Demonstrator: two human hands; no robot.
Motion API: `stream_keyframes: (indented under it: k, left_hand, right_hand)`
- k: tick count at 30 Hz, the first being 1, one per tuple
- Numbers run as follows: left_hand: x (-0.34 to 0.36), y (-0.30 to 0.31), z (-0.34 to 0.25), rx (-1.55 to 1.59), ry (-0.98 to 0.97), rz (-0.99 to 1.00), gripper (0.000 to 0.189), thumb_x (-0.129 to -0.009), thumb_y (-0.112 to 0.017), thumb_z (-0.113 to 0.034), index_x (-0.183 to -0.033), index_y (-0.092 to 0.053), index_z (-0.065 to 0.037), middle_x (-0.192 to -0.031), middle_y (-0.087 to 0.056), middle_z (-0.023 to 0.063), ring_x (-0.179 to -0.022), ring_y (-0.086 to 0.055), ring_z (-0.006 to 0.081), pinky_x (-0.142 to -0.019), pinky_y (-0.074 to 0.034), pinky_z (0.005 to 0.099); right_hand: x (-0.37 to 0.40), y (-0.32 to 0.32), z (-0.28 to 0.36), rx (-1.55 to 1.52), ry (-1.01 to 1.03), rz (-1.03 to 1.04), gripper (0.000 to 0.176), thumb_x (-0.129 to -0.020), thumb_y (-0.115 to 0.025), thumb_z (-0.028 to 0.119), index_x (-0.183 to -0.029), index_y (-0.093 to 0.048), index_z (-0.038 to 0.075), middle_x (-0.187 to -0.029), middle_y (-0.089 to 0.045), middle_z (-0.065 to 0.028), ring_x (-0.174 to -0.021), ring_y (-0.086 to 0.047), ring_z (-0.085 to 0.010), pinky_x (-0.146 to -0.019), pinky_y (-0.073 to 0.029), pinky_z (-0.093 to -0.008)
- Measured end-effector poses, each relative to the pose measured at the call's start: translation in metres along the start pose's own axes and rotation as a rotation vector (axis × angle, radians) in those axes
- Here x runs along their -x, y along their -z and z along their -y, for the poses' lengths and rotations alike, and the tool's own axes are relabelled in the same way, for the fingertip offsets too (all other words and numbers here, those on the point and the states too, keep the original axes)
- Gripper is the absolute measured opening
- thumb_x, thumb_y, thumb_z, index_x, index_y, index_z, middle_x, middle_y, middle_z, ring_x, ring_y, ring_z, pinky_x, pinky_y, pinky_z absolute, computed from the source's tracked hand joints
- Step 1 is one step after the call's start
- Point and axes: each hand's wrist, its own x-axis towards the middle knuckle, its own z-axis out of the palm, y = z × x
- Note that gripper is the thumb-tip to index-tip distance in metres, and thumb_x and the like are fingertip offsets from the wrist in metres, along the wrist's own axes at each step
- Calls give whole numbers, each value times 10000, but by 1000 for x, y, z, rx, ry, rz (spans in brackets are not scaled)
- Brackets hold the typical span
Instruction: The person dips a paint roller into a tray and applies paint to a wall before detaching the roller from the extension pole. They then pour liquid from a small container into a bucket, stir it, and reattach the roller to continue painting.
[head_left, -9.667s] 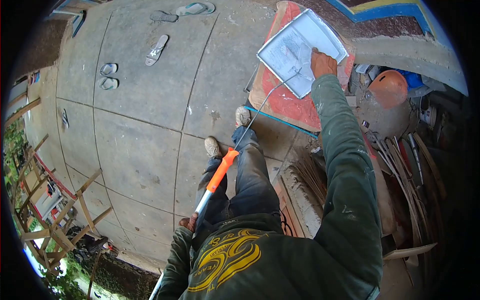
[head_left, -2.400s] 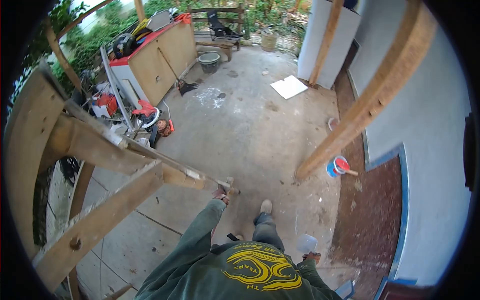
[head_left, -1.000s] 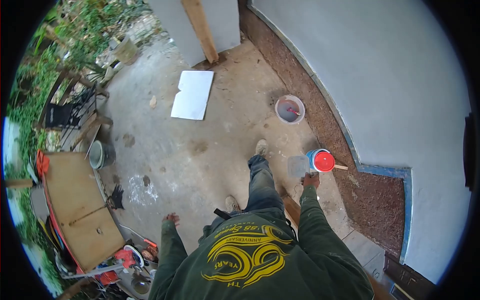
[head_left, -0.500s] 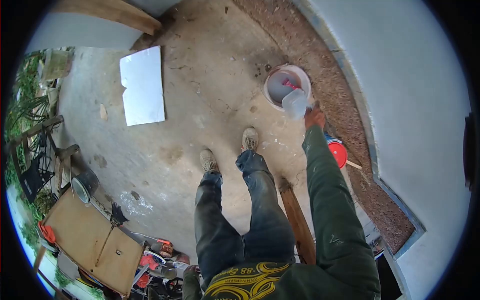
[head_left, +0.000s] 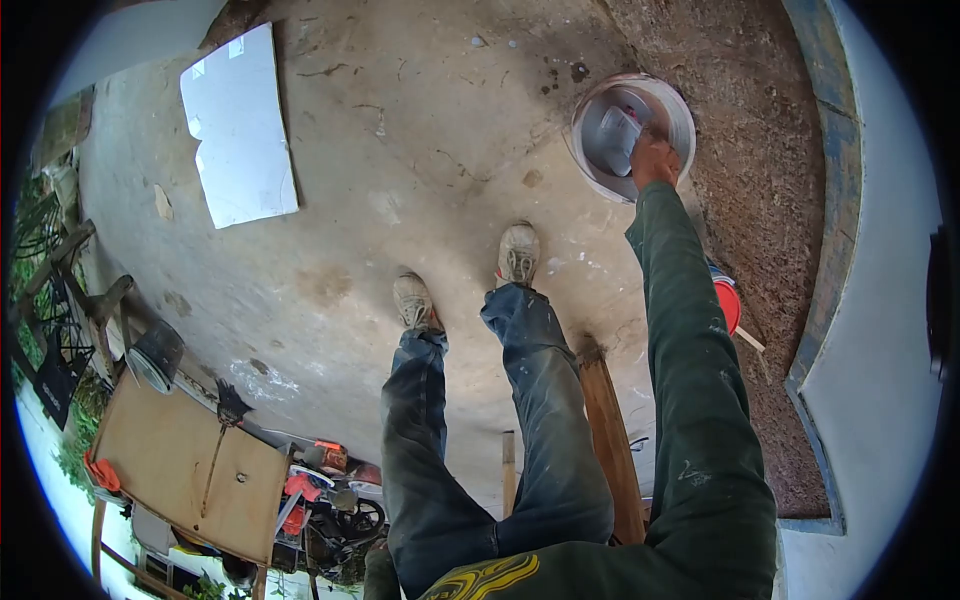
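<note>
Cup [head_left: 620, 135], where?
Inside the white bucket [head_left: 688, 125], at the floor's edge below the wall. Right hand [head_left: 655, 158] is closed round it, cup tilted.
Left hand?
Out of frame.
Dip technique?
Probably sink the mouth slowly, level before lifting, keep the sleeve off the rim, and mind the red-lidded tub [head_left: 728, 300] close by.

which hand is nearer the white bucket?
Right. The right hand is over the bucket, inside its rim, holding a cup in it. The left hand is not in view, so nowhere near the bucket.
</note>
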Motion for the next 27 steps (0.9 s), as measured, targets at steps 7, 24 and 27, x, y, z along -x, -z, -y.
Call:
stream_keyframes:
  k: [7,24,27]
  left_hand:
    - [-8,28,5,-15,-56,5,248,-932,-436,-217,-1093,-517,-47,-894,-631,188,-728,-626,320,-590,-523,469]
    - [-53,22,-227,-236,-646,225,237,-940,-435,-208,-1099,-493,-42,-879,-631,179,-692,-619,305,-577,-518,453]
    - [-34,34,-276,-650,-871,252,272,-935,-426,-197,-1140,-481,-28,-919,-632,201,-779,-621,306,-639,-518,455]
  right_hand:
    - [25,30,9,-413,-125,-100,325,-814,-559,231,-1073,-538,35,-926,-622,-234,-873,-605,-400,-753,-489,-441]
    - [217,177,-58,-1440,-520,-290,276,-797,-622,215,-919,-539,-17,-742,-633,-154,-634,-645,-253,-566,-501,-351]
    - [276,208,-63,-1676,-537,-391,169,-796,-622,125,-821,-516,-4,-647,-609,-97,-530,-617,-178,-482,-477,-314]
